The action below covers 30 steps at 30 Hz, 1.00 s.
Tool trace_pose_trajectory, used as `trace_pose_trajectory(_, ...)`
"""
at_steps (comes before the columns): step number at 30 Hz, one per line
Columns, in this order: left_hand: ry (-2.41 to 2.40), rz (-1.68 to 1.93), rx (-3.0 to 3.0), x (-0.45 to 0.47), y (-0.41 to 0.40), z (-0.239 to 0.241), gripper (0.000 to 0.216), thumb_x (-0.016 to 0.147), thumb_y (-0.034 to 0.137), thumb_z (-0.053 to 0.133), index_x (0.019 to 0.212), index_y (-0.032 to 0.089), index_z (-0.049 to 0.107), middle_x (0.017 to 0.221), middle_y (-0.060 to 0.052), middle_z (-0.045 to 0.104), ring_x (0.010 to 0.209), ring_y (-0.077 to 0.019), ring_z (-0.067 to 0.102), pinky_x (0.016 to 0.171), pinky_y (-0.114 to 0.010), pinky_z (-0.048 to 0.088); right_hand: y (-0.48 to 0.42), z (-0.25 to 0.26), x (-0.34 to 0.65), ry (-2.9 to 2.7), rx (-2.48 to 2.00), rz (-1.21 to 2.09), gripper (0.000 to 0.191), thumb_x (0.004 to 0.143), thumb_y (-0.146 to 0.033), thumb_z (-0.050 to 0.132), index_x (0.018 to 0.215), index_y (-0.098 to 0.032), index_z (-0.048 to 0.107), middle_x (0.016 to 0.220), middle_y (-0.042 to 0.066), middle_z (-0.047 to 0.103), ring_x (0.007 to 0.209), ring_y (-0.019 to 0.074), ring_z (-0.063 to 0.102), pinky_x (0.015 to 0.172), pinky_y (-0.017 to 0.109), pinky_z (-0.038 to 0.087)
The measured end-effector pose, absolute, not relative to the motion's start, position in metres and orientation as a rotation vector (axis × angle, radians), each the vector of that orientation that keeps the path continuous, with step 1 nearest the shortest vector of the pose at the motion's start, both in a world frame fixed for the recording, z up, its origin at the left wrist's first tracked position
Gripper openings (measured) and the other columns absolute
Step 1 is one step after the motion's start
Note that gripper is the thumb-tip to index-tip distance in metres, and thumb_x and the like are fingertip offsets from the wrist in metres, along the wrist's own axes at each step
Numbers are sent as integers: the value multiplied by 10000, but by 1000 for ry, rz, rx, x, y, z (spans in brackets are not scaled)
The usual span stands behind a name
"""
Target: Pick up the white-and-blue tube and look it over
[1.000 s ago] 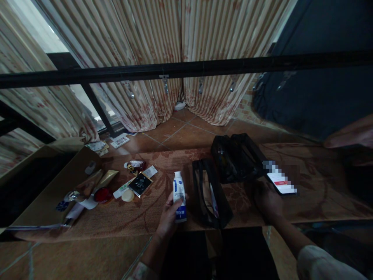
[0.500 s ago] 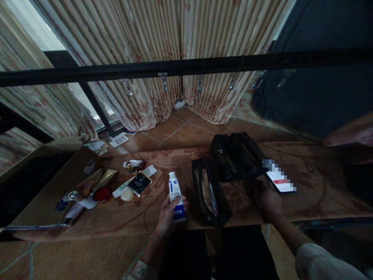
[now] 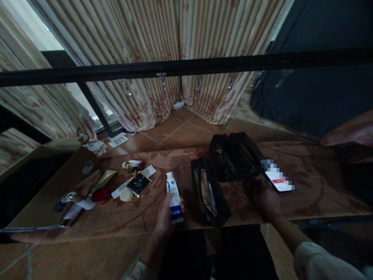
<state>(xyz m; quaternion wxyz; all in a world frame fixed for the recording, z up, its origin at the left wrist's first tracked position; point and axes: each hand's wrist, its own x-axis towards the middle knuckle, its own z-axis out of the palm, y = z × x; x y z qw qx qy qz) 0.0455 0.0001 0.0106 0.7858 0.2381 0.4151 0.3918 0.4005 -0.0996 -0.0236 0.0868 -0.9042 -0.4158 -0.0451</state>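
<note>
My left hand [image 3: 164, 218] grips a white tube with a blue base [image 3: 173, 195], held upright over the patterned mat [image 3: 140, 212]. Just right of the tube stands a narrow black pouch [image 3: 210, 192], open at the top. Behind it sits a larger black bag [image 3: 236, 155]. My right hand [image 3: 265, 199] rests on the mat to the right of the pouch, fingers loosely curled, holding nothing. A phone with a lit screen [image 3: 278, 179] lies just beyond that hand.
Several small cosmetics lie at the left: a red round item [image 3: 100, 194], a black compact [image 3: 139, 183], a pale disc [image 3: 126, 195], gold sachets [image 3: 105, 178]. A cardboard box [image 3: 43, 186] sits far left. A black bar [image 3: 186, 68] crosses the view. Another person's hand [image 3: 346, 134] shows at right.
My left hand has drawn the tube slightly left and closer to me. My right hand stays by the phone.
</note>
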Motion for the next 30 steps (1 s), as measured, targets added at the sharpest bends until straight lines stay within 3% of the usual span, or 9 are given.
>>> trace_pose_trajectory(6,729,851,406,46,2,13,573,805,651,530,1067,144,582,653,0,565,457,-85,460,429,-203,377,-99,-20,398,-1246,-2688,-147,334,934,-338,356,1051,-136,594,1012,113,588,635,144,529,504,277,271)
trace_pose_trajectory(14,688,832,361,41,2,8,548,788,673,538,890,136,583,603,48,419,430,-44,313,414,-182,352,-99,-20,398,-1239,-2707,-134,351,937,-340,349,1087,-137,593,1003,109,586,649,152,533,517,284,275)
trace_pose_trajectory(22,682,794,331,38,2,4,516,777,691,534,759,180,469,572,88,302,409,-26,223,383,-140,283,-99,-23,401,-1238,-2673,-146,329,922,-319,382,1077,-130,603,1010,118,589,650,142,515,517,288,277)
trace_pose_trajectory(30,801,760,411,43,-2,10,513,750,681,580,739,188,441,552,96,308,402,-24,240,385,-142,245,-100,-23,400,-1238,-2654,-169,317,924,-305,383,1058,-120,603,989,115,580,624,133,496,508,278,257)
